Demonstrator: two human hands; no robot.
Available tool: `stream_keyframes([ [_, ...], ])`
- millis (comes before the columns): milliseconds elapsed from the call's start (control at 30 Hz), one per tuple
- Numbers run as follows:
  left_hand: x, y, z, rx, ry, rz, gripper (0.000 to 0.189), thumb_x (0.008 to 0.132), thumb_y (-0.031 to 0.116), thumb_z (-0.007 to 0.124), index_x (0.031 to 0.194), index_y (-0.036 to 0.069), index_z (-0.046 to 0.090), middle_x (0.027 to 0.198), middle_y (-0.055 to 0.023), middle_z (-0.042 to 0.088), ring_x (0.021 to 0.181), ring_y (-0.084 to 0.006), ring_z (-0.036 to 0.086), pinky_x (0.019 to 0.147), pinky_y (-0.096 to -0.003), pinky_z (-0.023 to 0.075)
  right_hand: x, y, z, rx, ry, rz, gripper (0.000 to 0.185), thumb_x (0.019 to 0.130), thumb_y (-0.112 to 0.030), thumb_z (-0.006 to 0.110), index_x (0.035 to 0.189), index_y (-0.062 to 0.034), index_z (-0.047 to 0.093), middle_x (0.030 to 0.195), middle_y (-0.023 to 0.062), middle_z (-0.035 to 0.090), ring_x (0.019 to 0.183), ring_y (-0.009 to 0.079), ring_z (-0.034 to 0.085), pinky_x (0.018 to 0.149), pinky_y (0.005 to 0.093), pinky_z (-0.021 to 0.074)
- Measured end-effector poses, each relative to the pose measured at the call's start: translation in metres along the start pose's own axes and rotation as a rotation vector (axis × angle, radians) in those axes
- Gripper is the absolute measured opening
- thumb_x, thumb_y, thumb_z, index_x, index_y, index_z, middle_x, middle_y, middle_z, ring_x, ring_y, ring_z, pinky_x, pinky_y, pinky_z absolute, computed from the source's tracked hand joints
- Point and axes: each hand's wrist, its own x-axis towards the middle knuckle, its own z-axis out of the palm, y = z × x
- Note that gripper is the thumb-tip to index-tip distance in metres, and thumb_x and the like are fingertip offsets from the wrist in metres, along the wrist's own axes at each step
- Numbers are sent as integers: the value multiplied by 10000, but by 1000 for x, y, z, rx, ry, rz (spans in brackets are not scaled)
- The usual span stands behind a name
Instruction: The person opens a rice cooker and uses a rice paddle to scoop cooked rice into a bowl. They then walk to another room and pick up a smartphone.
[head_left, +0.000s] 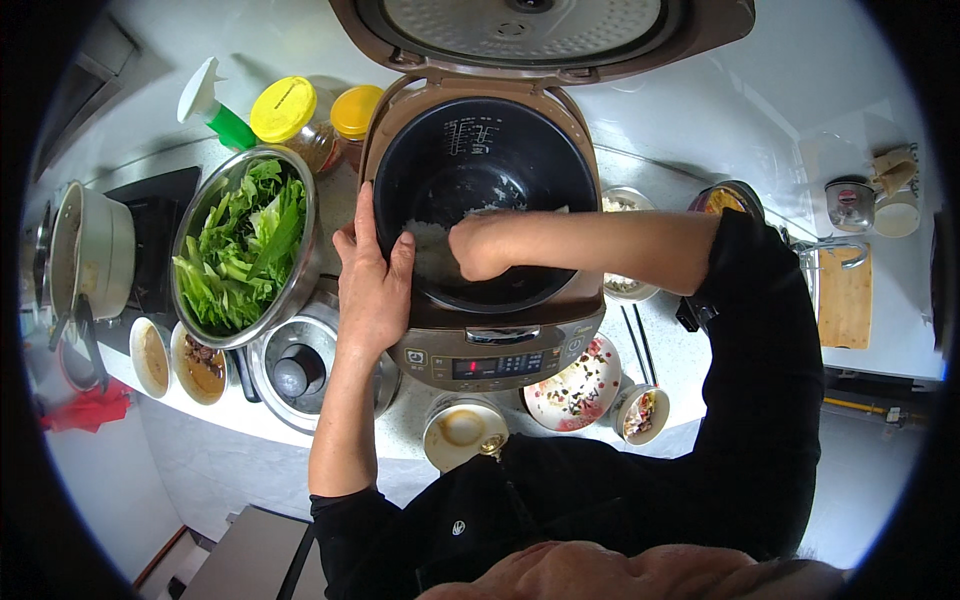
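Observation:
A brown rice cooker (450, 360) stands before me with its lid (517, 34) raised. Cooked white rice (431, 251) lies low in its black inner pot (517, 161). My left hand (373, 289) grips the cooker's left rim, the thumb against the pot's edge and the fingers along the outside. Reaching in from the right, my right hand (480, 244) is curled down inside the pot at the rice. Its fingers are hidden under the wrist, so I cannot tell what they hold. A pale tip shows just behind the right forearm.
Left are a steel bowl of leafy greens (251, 247), a glass pot lid (296, 375), sauce bowls (201, 367) and a saucepan (97, 247). Yellow-lidded jars (283, 109) stand behind. A floral plate (577, 390), chopsticks (640, 345), a small bowl (643, 414) and a cup (461, 431) sit at the front.

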Motion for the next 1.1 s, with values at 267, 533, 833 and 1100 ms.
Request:
stream_keyframes([
  [267,0,2,0,-12,-9,-2,646,950,247,503,1493,170,161,1277,-310,369,1044,-472,550,907,-471,452,4,58,-46,-195,47,142,281,772,-132,554,944,35,702,866,199,689,740,308,668,641,440,523],
  [533,-1,2,1,-26,-5,-4,642,948,247,505,1492,180,171,1279,-297,377,1055,-475,543,906,-478,451,-3,53,-27,-243,10,198,329,761,-91,577,1033,73,664,1075,252,645,1021,351,637,835,418,512],
  [833,-1,0,0,-27,1,4,639,951,245,508,1494,189,176,1262,-290,389,1061,-467,543,920,-469,443,-5,12,9,-68,50,-51,311,780,-104,542,1009,64,670,1057,248,648,1020,374,629,852,431,512],
  [1100,1,-1,1,-24,3,8,623,961,272,497,1493,188,185,1294,-289,369,1116,-460,515,944,-464,429,-38,-5,-19,146,21,-160,298,767,-79,561,973,120,641,956,294,648,913,408,651,796,438,523],
])
